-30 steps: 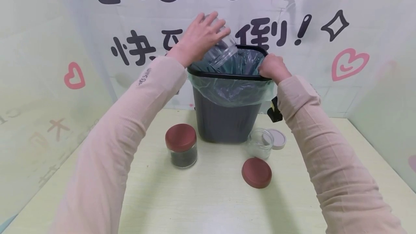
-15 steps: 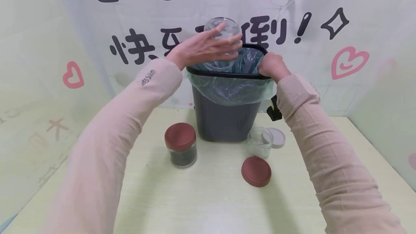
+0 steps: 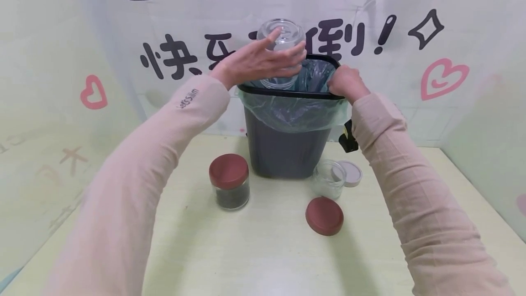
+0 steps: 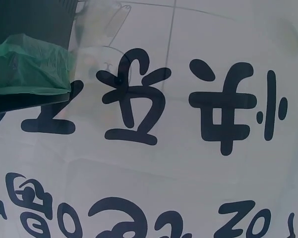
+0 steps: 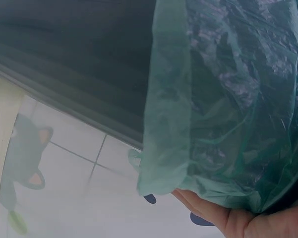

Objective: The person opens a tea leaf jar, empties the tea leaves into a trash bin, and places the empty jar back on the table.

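My left hand (image 3: 267,60) grips a clear glass jar (image 3: 283,35) turned upside down, its mouth just inside the rim of a dark grey trash bin (image 3: 283,150). A green plastic liner (image 3: 291,115) folds over the bin's black rim. At the right end of that rim my right hand (image 3: 347,82) holds on, and in the right wrist view its fingers (image 5: 203,206) lie against the liner. The left wrist view shows mostly wall, with part of the bin (image 4: 34,20) and liner (image 4: 29,64) at upper left.
A jar with a red lid and dark contents (image 3: 231,184) stands on the table (image 3: 263,250), left of the bin. To its right are an open glass jar (image 3: 328,182), a pale lid (image 3: 351,173) and a red lid (image 3: 324,216). A printed wall sheet (image 3: 411,72) hangs close behind.
My left hand has turned the glass jar from slanted to fully upside down over the bin. The right hand stays on the rim.
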Demonstrator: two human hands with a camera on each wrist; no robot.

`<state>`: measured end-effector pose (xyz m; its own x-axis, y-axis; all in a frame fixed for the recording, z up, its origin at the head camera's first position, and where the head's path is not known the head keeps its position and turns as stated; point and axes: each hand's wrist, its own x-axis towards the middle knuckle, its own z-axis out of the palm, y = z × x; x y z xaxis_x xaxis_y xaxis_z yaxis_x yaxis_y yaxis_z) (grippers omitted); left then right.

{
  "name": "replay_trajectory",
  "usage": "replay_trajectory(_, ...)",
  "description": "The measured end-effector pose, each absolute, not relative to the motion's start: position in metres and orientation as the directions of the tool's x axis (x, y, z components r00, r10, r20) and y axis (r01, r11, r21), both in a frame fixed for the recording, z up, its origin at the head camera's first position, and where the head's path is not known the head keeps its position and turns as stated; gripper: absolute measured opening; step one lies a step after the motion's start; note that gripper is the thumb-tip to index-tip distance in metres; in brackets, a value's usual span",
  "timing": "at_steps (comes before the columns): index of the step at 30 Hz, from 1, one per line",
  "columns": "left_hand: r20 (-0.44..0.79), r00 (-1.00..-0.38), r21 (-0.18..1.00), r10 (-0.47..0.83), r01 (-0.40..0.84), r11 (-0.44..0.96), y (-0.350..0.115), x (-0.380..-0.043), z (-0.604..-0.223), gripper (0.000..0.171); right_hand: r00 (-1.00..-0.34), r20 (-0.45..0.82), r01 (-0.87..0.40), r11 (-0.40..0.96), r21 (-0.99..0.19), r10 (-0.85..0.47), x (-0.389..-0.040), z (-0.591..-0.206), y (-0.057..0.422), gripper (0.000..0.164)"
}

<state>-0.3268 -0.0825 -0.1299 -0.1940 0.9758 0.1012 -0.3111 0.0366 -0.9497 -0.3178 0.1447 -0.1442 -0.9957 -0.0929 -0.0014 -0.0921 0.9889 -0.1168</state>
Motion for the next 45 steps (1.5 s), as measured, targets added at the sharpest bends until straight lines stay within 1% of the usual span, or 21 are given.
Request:
replay_trajectory(5,0.187,-0.148,-0.937,0.971,-0.324,0.131,-0.082,-0.327,-0.131,0.081,-0.995,0.013,-0.102,0.989,-0.104,-0.101,-0.346,-0.155,0.155,0.040)
replay_trajectory(6,0.212,-0.136,-0.932,0.968,-0.325,0.158,-0.081,-0.328,-0.130,0.079,-0.993,0.038,-0.113,0.989,-0.096,-0.110,-0.357,-0.161,0.161,0.039)
replay_trajectory(9,0.292,-0.114,-0.920,0.950,-0.306,0.246,-0.078,-0.329,-0.129,0.074,-0.994,0.039,-0.101,0.990,-0.099,-0.098,-0.366,-0.164,0.165,0.039)
replay_trajectory(12,0.377,-0.113,-0.909,0.919,-0.235,0.344,-0.075,-0.329,-0.129,0.067,-0.996,0.032,-0.092,0.991,-0.102,-0.089,-0.358,-0.161,0.163,0.035)
replay_trajectory(13,0.411,-0.121,-0.902,0.903,-0.196,0.384,-0.074,-0.329,-0.129,0.063,-0.997,0.011,-0.078,0.991,-0.111,-0.077,-0.347,-0.156,0.158,0.035)
replay_trajectory(15,0.493,-0.139,-0.870,0.859,-0.075,0.487,-0.071,-0.328,-0.130,0.056,-0.997,0.010,-0.081,0.989,-0.122,-0.081,-0.335,-0.151,0.154,0.033)
replay_trajectory(17,0.576,-0.194,-0.798,0.794,0.078,0.598,-0.070,-0.327,-0.130,0.053,-0.997,0.016,-0.080,0.987,-0.136,-0.079,-0.324,-0.147,0.150,0.034)
replay_trajectory(18,0.618,-0.233,-0.738,0.751,0.157,0.656,-0.069,-0.325,-0.130,0.050,-0.997,0.021,-0.078,0.986,-0.146,-0.076,-0.320,-0.146,0.148,0.034)
replay_trajectory(19,0.655,-0.278,-0.663,0.702,0.234,0.711,-0.068,-0.324,-0.129,0.047,-0.997,0.029,-0.082,0.986,-0.148,-0.078,-0.317,-0.145,0.148,0.034)
replay_trajectory(21,0.701,-0.394,-0.489,0.595,0.343,0.802,-0.067,-0.320,-0.127,0.050,-0.996,0.045,-0.081,0.984,-0.156,-0.075,-0.312,-0.145,0.146,0.033)
replay_trajectory(22,0.707,-0.459,-0.396,0.538,0.374,0.839,-0.068,-0.318,-0.126,0.054,-0.996,0.049,-0.080,0.984,-0.161,-0.073,-0.311,-0.145,0.146,0.032)
replay_trajectory(24,0.703,-0.569,-0.213,0.426,0.404,0.890,-0.069,-0.315,-0.122,0.062,-0.997,0.049,-0.072,0.983,-0.171,-0.065,-0.310,-0.145,0.145,0.031)
replay_trajectory(25,0.692,-0.617,-0.129,0.375,0.405,0.905,-0.071,-0.314,-0.121,0.068,-0.997,0.045,-0.066,0.982,-0.178,-0.059,-0.310,-0.145,0.145,0.031)
replay_trajectory(27,0.665,-0.690,0.017,0.285,0.396,0.918,-0.074,-0.311,-0.118,0.078,-0.999,0.034,-0.048,0.980,-0.192,-0.043,-0.310,-0.144,0.145,0.031)
replay_trajectory(30,0.629,-0.758,0.197,0.174,0.372,0.907,-0.080,-0.309,-0.117,0.085,-1.000,0.022,-0.023,0.975,-0.221,-0.019,-0.311,-0.145,0.144,0.032)
replay_trajectory(35,0.548,-0.836,0.429,0.018,0.300,0.852,-0.087,-0.306,-0.117,0.096,-0.999,0.029,0.015,0.960,-0.279,0.024,-0.311,-0.148,0.144,0.030)
replay_trajectory(41,0.422,-0.898,0.696,-0.127,0.231,0.680,-0.102,-0.300,-0.119,0.096,-0.999,0.049,0.001,0.960,-0.280,0.016,-0.308,-0.148,0.144,0.028)
replay_trajectory(45,0.337,-0.925,0.803,-0.174,0.186,0.566,-0.114,-0.293,-0.121,0.095,-0.998,0.056,-0.013,0.964,-0.267,0.002,-0.308,-0.147,0.145,0.028)
